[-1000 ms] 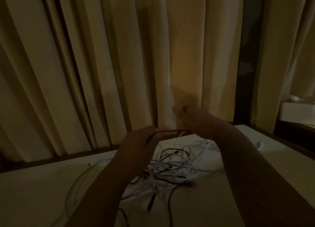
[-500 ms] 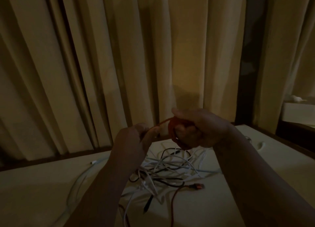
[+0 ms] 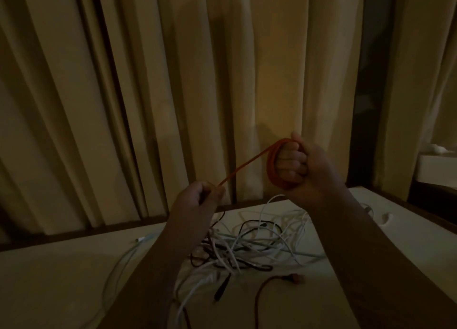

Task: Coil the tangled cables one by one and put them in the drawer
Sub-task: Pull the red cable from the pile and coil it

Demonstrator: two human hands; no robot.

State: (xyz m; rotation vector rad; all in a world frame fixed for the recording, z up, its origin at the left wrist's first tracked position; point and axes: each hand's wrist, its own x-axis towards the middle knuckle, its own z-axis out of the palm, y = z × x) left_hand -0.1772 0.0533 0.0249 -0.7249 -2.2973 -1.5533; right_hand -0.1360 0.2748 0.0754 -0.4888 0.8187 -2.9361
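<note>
My right hand (image 3: 305, 166) is raised above the table and grips a small coil of orange cable (image 3: 272, 166) wound round its curled fingers. A taut stretch of the same orange cable runs down-left to my left hand (image 3: 197, 200), which pinches it. Below both hands lies a tangle of white and black cables (image 3: 247, 247) on the pale table (image 3: 61, 279). The orange cable's free end with its plug (image 3: 295, 278) rests on the table near the tangle. No drawer is in view.
Beige curtains (image 3: 173, 94) hang close behind the table. A loose white cable (image 3: 116, 269) loops over the table's left part. A pale box-like object (image 3: 437, 168) stands at the right edge. The room is dim.
Both hands have risen from the tangle. My right hand moved up and right with more orange loops round it, and my left hand drew away down-left, stretching the cable taut.
</note>
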